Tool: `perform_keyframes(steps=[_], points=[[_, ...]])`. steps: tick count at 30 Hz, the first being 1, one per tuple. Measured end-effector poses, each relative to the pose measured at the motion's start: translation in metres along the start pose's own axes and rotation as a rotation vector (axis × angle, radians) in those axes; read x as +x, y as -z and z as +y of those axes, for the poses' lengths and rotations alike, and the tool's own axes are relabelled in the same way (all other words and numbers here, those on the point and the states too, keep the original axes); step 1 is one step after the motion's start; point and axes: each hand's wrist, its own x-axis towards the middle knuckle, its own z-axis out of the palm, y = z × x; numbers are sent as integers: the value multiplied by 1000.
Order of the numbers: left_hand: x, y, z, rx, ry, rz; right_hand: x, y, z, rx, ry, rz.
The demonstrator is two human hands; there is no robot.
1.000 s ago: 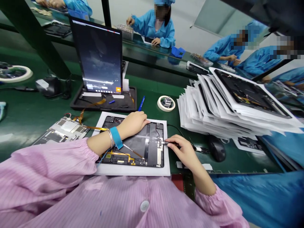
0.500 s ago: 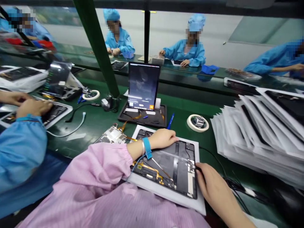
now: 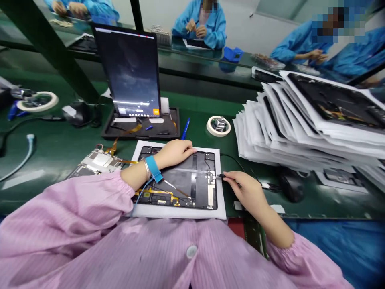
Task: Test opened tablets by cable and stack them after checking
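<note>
An opened tablet back (image 3: pixel 186 182) lies on a white sheet (image 3: pixel 180 212) in front of me, with black panels and orange flex cables inside. My left hand (image 3: pixel 176 152) rests on its top edge, fingers curled and pressing down; a blue wrist strap (image 3: pixel 154 169) sits on that wrist. My right hand (image 3: pixel 245 188) is at the tablet's right edge, pinching a black cable plug (image 3: pixel 221 176) that points at the small connector board (image 3: pixel 211 176).
An upright lit tablet (image 3: pixel 129 72) stands in a black tray (image 3: pixel 141 126) behind. A tape roll (image 3: pixel 218 126), a blue pen (image 3: pixel 185 128), a bare circuit board (image 3: pixel 96 160), a black mouse (image 3: pixel 290 186) and a tall pile of sheeted tablets (image 3: pixel 313 124) surround it. People in blue work opposite.
The view swung left and up half a second ago, then came back down. My right hand has pulled slightly right of the connector board, still on the plug. My left hand has stayed put.
</note>
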Motion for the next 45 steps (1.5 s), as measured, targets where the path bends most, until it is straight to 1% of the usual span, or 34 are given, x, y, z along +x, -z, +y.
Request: perform_keyframes(steps=[3, 6, 12, 16, 21, 25, 27, 28, 30, 32, 33, 34, 35, 36, 37, 38, 39, 41, 43, 45], points=[[-1, 0, 2, 7, 10, -11, 0, 3, -1, -7, 76, -55], [-1, 1, 2, 13, 7, -8, 2, 4, 0, -54, 99, -56], [-2, 1, 4, 20, 16, -5, 2, -1, 0, -65, 79, -67], [0, 1, 4, 13, 14, -2, 1, -4, -2, -57, 68, -39], [1, -2, 2, 25, 17, 54, 1, -7, -1, -34, 107, -28], [2, -7, 5, -2, 20, 92, 1, -9, 9, -72, 135, -21], [3, 0, 8, -66, 11, 117, 3, -11, 17, -68, 142, -28], [3, 7, 9, -103, -6, 155, 4, -12, 20, -62, 146, -35], [-2, 33, 8, -162, -43, 283, 5, -14, 25, -62, 152, -48], [-12, 67, -4, -185, -28, 461, 5, -15, 27, -77, 150, -46], [-18, 85, -16, -188, 13, 547, 4, -15, 27, -85, 147, -43], [-24, 102, -32, -190, 78, 646, 3, -15, 28, -92, 145, -37], [-29, 116, -52, -175, 168, 741, 2, -15, 28, -97, 142, -32], [-34, 128, -73, -155, 282, 811, 1, -15, 28, -102, 140, -26], [-38, 135, -95, -141, 404, 831, 1, -15, 28, -106, 140, -21], [-41, 139, -116, -137, 502, 796, 1, -15, 28, -111, 137, -16], [-43, 140, -135, -151, 557, 725, 1, -15, 29, -116, 136, -13], [-44, 135, -162, -177, 583, 645, 1, -15, 29, -124, 125, -10], [-43, 128, -176, -191, 572, 618, 1, -15, 29, -129, 115, -4], [-42, 122, -180, -188, 563, 628, 1, -15, 29, -129, 111, 3]])
